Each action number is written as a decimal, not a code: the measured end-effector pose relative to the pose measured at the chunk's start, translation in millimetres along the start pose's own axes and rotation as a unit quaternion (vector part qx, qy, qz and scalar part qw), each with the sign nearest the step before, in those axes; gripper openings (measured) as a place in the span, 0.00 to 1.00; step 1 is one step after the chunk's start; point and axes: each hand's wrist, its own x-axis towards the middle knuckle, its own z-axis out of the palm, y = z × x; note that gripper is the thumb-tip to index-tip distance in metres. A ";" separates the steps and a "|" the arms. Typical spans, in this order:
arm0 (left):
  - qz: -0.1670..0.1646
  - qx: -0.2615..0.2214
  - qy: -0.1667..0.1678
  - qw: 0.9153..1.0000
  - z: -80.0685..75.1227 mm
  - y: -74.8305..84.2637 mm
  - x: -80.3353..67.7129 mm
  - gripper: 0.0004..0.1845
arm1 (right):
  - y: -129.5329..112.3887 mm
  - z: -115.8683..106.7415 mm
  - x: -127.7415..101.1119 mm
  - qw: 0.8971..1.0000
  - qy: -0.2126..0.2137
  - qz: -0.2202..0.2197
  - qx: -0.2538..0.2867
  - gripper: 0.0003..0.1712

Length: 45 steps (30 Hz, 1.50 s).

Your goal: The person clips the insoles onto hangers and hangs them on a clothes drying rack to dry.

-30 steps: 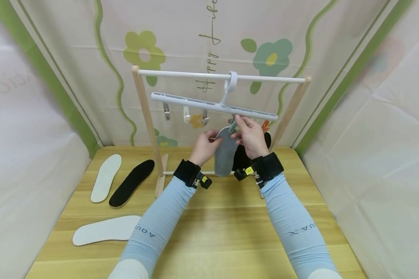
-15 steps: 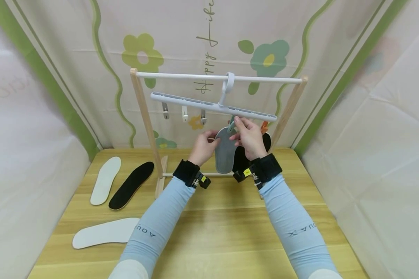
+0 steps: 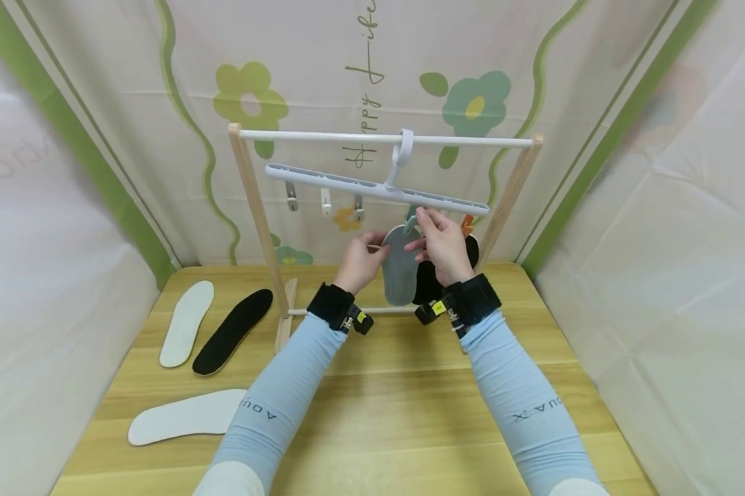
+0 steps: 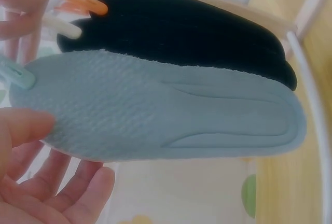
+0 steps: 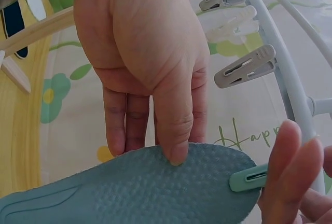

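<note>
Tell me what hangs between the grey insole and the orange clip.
A black insole, behind the grey insole and under the orange clip; left wrist view.

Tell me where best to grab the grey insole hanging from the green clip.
Probably the grey insole at its free lower half, pinched across its thin flat faces from the front: the green clip and both hands crowd the top, and the black insole hangs close behind.

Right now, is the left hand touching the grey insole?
Touching. The right wrist view shows the left hand with its thumb tip pressed on the grey insole near the green clip.
</note>
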 end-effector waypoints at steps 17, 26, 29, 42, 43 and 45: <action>0.003 0.007 -0.006 1.000 -5.6 4.4 5.3 0.16 | -2.8 -3.5 -4.6 1.000 -0.002 -0.008 -0.022 0.27; -0.007 0.013 -0.006 1.000 -6.2 2.8 5.4 0.18 | -1.9 -5.9 -7.7 1.000 0.001 -0.002 -0.024 0.27; -0.005 0.012 -0.003 1.000 -6.7 3.9 6.4 0.18 | -3.3 -7.0 -8.8 0.999 0.000 -0.010 -0.030 0.28; -0.028 -0.007 0.000 1.000 -11.7 -2.0 6.0 0.21 | -8.0 -13.4 -17.7 0.998 -0.001 -0.022 -0.060 0.30; -0.028 -0.008 0.000 1.000 -12.2 -2.3 5.6 0.21 | -8.0 -14.7 -18.6 0.998 -0.002 -0.024 -0.061 0.30; -0.024 -0.011 0.001 1.000 -13.2 -3.0 5.0 0.21 | -7.8 -17.1 -20.6 0.998 -0.003 -0.028 -0.061 0.30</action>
